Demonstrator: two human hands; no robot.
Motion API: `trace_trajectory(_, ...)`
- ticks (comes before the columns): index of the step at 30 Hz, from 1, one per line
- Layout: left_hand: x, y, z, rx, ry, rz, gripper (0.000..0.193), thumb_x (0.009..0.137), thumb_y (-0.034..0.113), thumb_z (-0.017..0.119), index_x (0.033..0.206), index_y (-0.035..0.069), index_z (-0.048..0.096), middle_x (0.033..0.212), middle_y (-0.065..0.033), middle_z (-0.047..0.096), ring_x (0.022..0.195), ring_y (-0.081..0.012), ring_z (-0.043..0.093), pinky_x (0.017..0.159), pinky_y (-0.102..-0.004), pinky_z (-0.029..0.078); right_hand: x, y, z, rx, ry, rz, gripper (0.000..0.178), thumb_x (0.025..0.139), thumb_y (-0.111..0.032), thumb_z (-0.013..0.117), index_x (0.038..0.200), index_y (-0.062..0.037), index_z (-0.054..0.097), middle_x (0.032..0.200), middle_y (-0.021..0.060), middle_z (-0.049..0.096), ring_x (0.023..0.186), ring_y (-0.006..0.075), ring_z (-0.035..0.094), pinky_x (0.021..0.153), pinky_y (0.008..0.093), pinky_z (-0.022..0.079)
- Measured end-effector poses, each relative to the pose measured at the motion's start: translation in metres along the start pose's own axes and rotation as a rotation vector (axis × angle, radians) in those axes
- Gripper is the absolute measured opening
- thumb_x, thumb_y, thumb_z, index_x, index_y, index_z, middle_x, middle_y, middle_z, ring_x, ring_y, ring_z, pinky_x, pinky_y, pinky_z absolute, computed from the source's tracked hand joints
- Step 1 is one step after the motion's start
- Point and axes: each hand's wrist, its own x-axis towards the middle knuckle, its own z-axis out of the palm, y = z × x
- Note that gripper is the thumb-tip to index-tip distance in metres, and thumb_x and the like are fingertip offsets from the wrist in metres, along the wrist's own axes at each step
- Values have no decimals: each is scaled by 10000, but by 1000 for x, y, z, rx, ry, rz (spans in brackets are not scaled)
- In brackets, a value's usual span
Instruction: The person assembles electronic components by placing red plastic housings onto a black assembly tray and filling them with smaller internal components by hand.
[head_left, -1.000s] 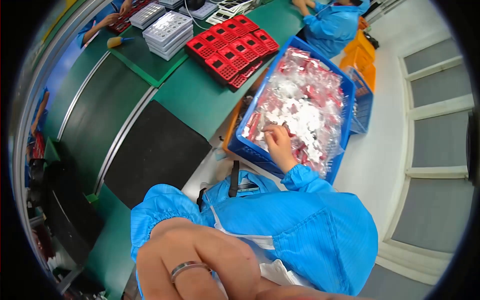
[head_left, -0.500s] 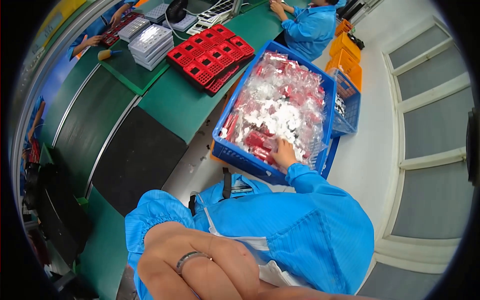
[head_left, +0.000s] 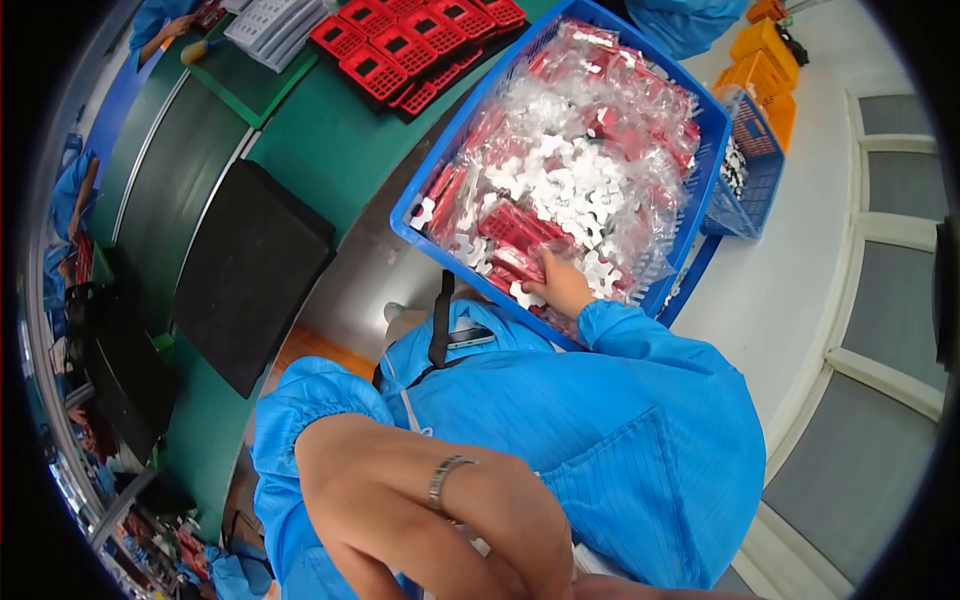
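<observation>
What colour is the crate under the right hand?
Blue. The crate under the right hand shows best in the head view, the only one.

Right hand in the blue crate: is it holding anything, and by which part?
The right hand appears to pinch a bagged red piece by its right-hand end.

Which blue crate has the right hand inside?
The big crate heaped with red parts and white pieces: the right hand is inside. The blue crate to its right has no hand.
</observation>
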Motion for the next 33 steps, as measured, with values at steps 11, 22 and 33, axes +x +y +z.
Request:
trace_trajectory(11, 5, -82, 68, -448, 627, 473, 452, 760, 175, 764, 1069, -88, 564, 1047, -209, 537, 874, -287, 588, 711, -345, 492, 9, 7, -31, 3, 189, -144, 605, 742, -260, 699, 1240, -29, 445, 1072, 192, 552, 1006, 366, 526, 867, 426, 437)
trace_trajectory(22, -4, -39, 70, -734, 211, 119, 431, 712, 207, 807, 986, -21, 563, 1028, -156, 524, 895, -253, 532, 755, -365, 447, 69, -47, -1, -291, 241, -84, 842, 529, -407, 837, 1139, 44, 472, 1088, 221, 492, 1064, 385, 454, 907, 424, 405)
trace_trajectory(33, -59, 27, 9, -67, -103, 94, 258, 706, 129, 780, 893, 31, 632, 922, -123, 614, 850, -272, 582, 707, -377, 457, 19, -33, -39, 321, 315, 58, 495, 699, -253, 742, 1051, -12, 491, 935, 174, 633, 819, 283, 638, 719, 377, 506)
